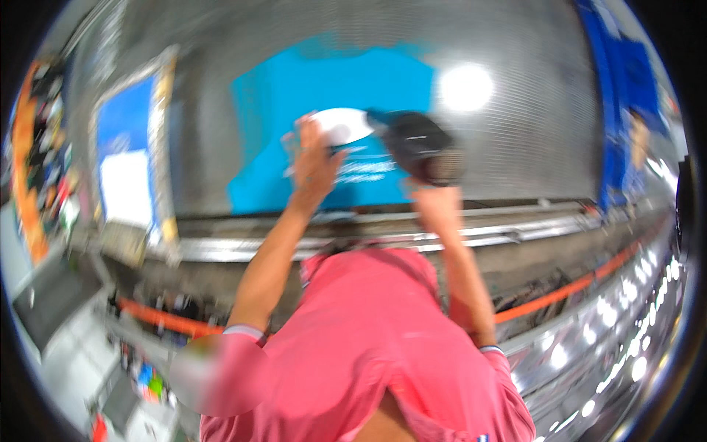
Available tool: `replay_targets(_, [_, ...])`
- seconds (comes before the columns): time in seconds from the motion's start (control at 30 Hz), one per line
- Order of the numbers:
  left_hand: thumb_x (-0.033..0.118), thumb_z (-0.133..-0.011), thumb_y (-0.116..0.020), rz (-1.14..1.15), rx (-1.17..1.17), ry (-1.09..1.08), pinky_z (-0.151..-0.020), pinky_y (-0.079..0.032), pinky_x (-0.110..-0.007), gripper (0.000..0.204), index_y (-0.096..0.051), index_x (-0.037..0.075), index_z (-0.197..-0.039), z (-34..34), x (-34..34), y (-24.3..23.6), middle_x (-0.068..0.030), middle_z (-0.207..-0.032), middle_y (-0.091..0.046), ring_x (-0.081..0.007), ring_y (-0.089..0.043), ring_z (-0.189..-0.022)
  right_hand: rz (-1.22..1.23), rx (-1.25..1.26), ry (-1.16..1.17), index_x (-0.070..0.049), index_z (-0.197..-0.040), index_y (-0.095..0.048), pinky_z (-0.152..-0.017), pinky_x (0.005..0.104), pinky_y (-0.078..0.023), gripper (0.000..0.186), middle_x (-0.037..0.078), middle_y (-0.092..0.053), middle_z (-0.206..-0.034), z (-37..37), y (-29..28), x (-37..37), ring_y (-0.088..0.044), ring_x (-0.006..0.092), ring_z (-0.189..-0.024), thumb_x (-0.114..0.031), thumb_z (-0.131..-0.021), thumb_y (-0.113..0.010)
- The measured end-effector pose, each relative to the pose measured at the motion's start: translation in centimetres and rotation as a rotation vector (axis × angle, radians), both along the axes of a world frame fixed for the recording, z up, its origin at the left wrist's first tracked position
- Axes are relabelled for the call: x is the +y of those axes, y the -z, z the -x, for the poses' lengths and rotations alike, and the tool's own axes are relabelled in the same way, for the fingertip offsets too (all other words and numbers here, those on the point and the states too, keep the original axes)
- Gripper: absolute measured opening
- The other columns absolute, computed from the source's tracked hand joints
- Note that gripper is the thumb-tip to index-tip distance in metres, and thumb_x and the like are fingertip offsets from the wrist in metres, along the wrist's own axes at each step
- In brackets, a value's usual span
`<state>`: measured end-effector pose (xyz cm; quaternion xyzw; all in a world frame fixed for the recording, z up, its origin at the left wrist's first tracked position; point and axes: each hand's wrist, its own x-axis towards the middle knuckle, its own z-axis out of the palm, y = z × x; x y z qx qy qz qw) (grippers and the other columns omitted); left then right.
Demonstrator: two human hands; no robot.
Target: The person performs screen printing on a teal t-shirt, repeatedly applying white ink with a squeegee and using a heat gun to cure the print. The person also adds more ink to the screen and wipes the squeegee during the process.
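R hand [438,205] is gripping blk blower [420,140] low, prob. stiff, lightish; L hand [317,168] is spreading fingers over soft-looking blue shirt [346,77].

Left grip [315,168] at white oval [352,124], right grip [437,208] holding black blower [418,140]

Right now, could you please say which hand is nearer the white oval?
Left: the left hand is at the white oval, on its left; the right hand, lower right, holds a dark tool.

left hand [315,168]: thumb apart | right hand [436,205]: curled | forearms [269,271]: extended forward
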<state>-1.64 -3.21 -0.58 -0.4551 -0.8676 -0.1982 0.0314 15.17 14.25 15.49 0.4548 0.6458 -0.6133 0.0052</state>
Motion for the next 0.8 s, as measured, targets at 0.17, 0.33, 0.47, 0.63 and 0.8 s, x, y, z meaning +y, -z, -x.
replay_targets(0.17, [0.062,-0.1,-0.046,0.037,-0.249,-0.122,-0.125,0.0,-0.057,0.089,-0.023,0.003,-0.163,-1.2,-2.4,0.9,-0.0201,-0.17,-0.02,-0.0389,-0.011,-0.158,-0.215,0.111,-0.028,0.001,-0.089,-0.074,-0.071,0.0463,-0.056,0.039,0.025,-0.07,-0.08,3.0,1.7,-1.9,-0.071,0.0402,-0.078,-0.031,-0.069,-0.08])
replay_targets(0.33, [0.062,-0.107,-0.027,-0.018,0.033,-0.42,-0.12,-0.011,-0.068,0.077,-0.023,0.011,-0.164,2.3,-4.4,6.0,-0.0139,-0.171,-0.018,-0.0377,-0.013,-0.158,-0.183,0.214,-0.272,0.006,-0.082,-0.067,-0.063,0.0496,-0.049,0.031,0.028,-0.063,-0.072,2.9,2.0,-2.4,-0.066,0.0424,-0.071,-0.021,-0.068,-0.07])
replay_targets(0.47, [0.05,-0.111,-0.029,0.016,0.035,-0.384,-0.121,-0.012,-0.067,0.066,-0.022,0.011,-0.164,5.2,-2.4,6.1,-0.0103,-0.172,-0.018,-0.0341,-0.013,-0.159,-0.084,0.067,-0.349,0.004,-0.085,-0.068,-0.062,0.0486,-0.049,0.03,0.024,-0.064,-0.069,-1.3,1.1,-1.6,-0.067,0.0403,-0.068,-0.019,-0.066,-0.067])
replay_targets(0.63, [0.051,-0.11,-0.032,0.379,0.042,-0.175,-0.125,-0.009,-0.061,0.069,-0.022,0.01,-0.164,4.1,1.6,1.8,-0.0083,-0.173,-0.014,-0.0319,-0.01,-0.159,-0.255,0.002,-0.08,0.003,-0.091,-0.069,-0.067,0.0491,-0.052,0.032,0.024,-0.068,-0.076,-3.9,-1.4,-0.1,-0.068,0.0416,-0.075,-0.02,-0.068,-0.069])
replay_targets(0.8, [0.055,-0.109,-0.032,0.626,0.02,-0.123,-0.126,-0.008,-0.059,0.073,-0.02,0.008,-0.164,0.6,1.9,-2.1,-0.0101,-0.172,-0.016,-0.0311,-0.01,-0.159,-0.388,0.1,0.038,0.004,-0.092,-0.07,-0.069,0.0502,-0.053,0.032,0.026,-0.069,-0.081,-2.9,-0.1,0.0,-0.068,0.0434,-0.08,-0.018,-0.069,-0.07])
